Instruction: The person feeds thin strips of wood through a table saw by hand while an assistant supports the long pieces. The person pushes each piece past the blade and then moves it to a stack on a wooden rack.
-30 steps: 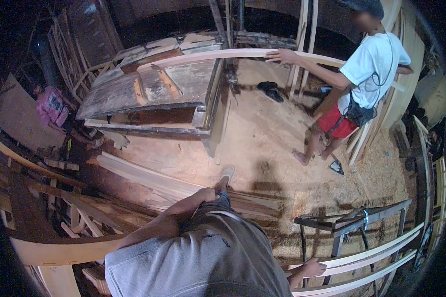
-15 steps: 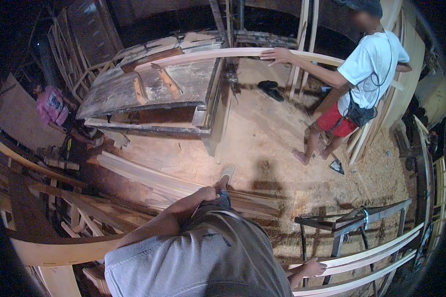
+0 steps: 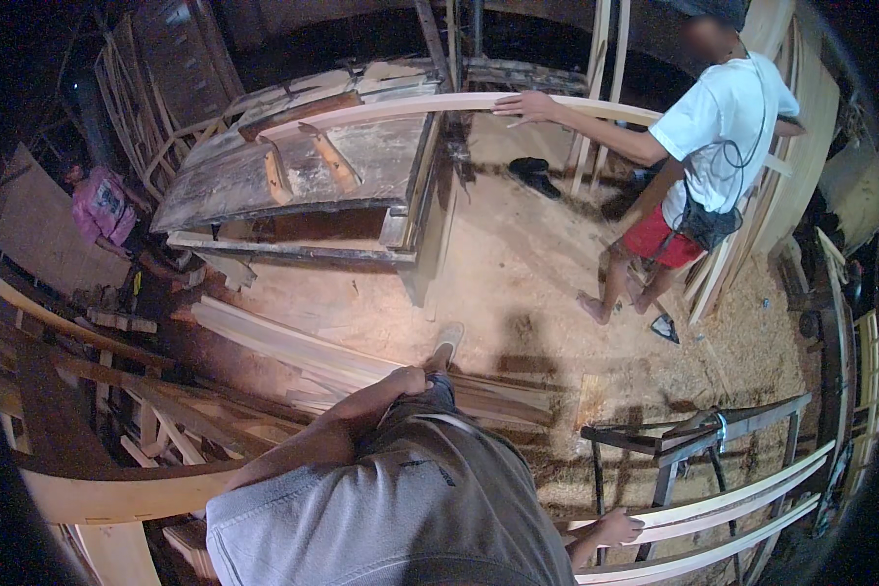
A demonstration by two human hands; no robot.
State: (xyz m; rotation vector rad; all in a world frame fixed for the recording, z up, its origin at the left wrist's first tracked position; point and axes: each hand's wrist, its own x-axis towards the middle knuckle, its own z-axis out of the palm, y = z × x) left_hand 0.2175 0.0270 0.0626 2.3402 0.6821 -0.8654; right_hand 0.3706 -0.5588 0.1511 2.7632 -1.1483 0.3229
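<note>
My left hand [image 3: 410,381] rests at my upper leg, above my shoe [image 3: 446,342]; its fingers are curled or tucked out of sight, and what they hold, if anything, is hidden. At the lower right, my right hand [image 3: 615,527] grips the upper of several pale wooden strips [image 3: 730,493], which run beside a dark metal stand [image 3: 693,430]. A co-worker in a white shirt [image 3: 713,137] has one hand [image 3: 525,107] on a long curved board [image 3: 400,105], which lies over a worn saw table [image 3: 215,195] near two orange wooden pieces [image 3: 331,161].
A person in pink [image 3: 103,210] crouches at far left. Loose boards [image 3: 264,337] lie on the sawdust-covered floor [image 3: 498,254]. Wooden frames [image 3: 98,391] fill the lower left; planks [image 3: 791,117] lean at the right. Dark footwear [image 3: 534,176] and a small metal object [image 3: 664,327] are on the floor.
The co-worker in white has shifted slightly left, with the hand and the long board moving leftward over the saw table. My hands have hardly moved.
</note>
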